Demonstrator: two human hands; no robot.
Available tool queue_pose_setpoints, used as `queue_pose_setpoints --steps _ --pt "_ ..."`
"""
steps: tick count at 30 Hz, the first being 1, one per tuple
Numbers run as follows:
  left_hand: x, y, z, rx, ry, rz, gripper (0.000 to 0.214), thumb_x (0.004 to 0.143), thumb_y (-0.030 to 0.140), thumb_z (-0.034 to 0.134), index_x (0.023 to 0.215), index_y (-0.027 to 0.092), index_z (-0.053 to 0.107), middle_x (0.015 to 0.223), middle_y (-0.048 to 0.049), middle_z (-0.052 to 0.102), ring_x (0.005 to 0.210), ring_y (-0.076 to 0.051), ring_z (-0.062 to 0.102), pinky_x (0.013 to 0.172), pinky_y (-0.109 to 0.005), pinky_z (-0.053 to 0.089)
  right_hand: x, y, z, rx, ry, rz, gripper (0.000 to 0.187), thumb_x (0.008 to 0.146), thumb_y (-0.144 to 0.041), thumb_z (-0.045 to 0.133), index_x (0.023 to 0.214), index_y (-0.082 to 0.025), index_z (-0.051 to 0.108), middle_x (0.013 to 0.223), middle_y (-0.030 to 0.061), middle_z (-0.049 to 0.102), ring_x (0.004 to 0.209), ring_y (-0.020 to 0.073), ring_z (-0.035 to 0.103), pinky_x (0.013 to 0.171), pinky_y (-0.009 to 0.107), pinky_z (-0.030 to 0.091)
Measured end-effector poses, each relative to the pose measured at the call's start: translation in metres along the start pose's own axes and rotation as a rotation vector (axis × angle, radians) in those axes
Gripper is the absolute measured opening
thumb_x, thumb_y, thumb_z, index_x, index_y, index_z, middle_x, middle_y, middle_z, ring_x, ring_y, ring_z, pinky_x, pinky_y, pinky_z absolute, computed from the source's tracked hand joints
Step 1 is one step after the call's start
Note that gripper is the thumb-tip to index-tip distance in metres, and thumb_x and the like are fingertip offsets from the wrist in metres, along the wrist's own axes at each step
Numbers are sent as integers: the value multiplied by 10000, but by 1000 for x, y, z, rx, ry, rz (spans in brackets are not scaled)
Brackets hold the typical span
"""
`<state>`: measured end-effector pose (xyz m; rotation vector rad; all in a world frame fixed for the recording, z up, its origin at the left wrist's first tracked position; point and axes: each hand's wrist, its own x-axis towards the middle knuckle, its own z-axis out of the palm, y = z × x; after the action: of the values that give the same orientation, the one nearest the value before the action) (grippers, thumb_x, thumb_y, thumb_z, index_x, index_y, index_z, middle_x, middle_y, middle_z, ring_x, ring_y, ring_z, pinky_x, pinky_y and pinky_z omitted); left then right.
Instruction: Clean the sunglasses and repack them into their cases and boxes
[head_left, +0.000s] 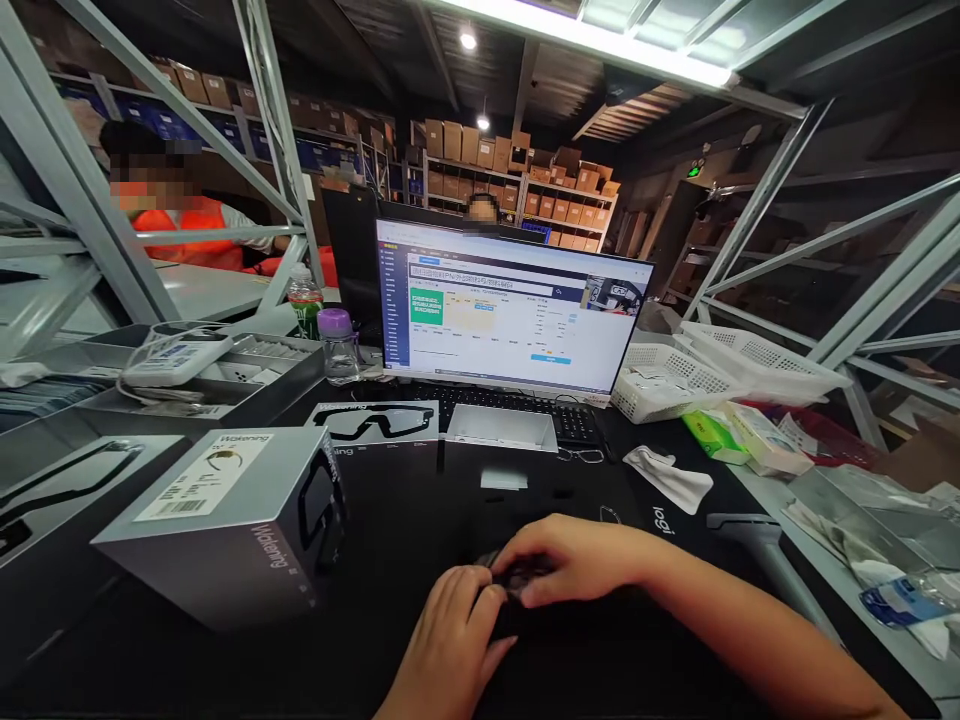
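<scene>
Both hands meet low on the black desk mat [405, 560], over a small dark object [517, 575]. It is mostly covered by fingers and blends into the mat, so its kind does not show. My right hand [566, 560] arches over it from the right, thumb and fingers closed about it. From the left, my left hand [461, 615] presses curled fingers against its near side. Just beyond lie a small white card [504, 481] and some small black pieces [562, 492]. Left of the hands stands a grey Wakening box [217, 560] with a label on top.
A monitor [510, 310] and keyboard [577, 425] stand behind a white open box [501, 428] and a printed glasses sleeve [382, 422]. Rightward lie a white cloth [667, 478], a handheld scanner [772, 560] and white baskets [667, 380]. A person in an orange vest [187, 235] sits far left.
</scene>
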<state>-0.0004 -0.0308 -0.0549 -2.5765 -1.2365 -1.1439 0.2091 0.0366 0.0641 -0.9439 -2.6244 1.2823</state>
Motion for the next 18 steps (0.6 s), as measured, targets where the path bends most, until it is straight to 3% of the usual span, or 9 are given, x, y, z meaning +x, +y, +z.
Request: queue_pose_setpoints --steps 2,4,7,10,14,16,18 --pt "2 0 -1 -22 6 -24 429 726 95 775 1094 219 593 1071 -93 653 994 -298 691 824 -437 641 -27 3 -8 129 102 -18 457 883 -255 692 1337 -255 646 1382 69 625 1210 211 622 957 295 529" --pt "4 0 -3 -29 25 -32 386 774 125 739 1118 215 591 1075 -102 651 996 -299 689 814 -441 642 -54 9 -15 73 309 33 454 896 -257 671 1349 -264 636 1417 76 602 1274 232 582 1002 346 524" --pt "6 -1 -5 -31 43 -18 265 851 176 654 1108 212 596 1067 -109 653 995 -291 689 812 -436 643 -87 30 -21 -125 531 280 326 913 -254 630 1230 -230 700 1209 87 715 1085 244 677 931 383 554" --pt "6 -3 -3 -23 54 32 181 873 190 599 1052 216 612 1162 -133 639 1064 -293 677 846 -433 638 -106 61 -12 -296 528 451 324 856 -102 596 1129 -201 738 1132 91 729 1027 249 693 928 389 544" --pt "-4 -3 2 -13 -12 70 171 878 156 556 1012 230 631 1459 -140 493 1301 -344 559 924 -512 607 -109 94 17 -544 478 395 603 803 74 474 1268 -241 693 1431 107 577 1303 256 555 1075 399 452" --pt "-8 -2 2 -45 -62 9 189 898 120 506 988 229 632 1552 -118 401 1423 -360 435 970 -541 575 -105 102 24 -645 444 376 532 874 50 442 1250 -224 702 1352 119 628 1240 260 590 1026 401 476" --pt "-9 0 -1 -98 -108 -61 235 901 74 468 977 225 632 1608 -94 324 1495 -352 319 1027 -535 533 -103 106 22 -703 389 384 375 940 -29 472 1134 -194 747 1134 116 712 1074 255 655 930 374 502"
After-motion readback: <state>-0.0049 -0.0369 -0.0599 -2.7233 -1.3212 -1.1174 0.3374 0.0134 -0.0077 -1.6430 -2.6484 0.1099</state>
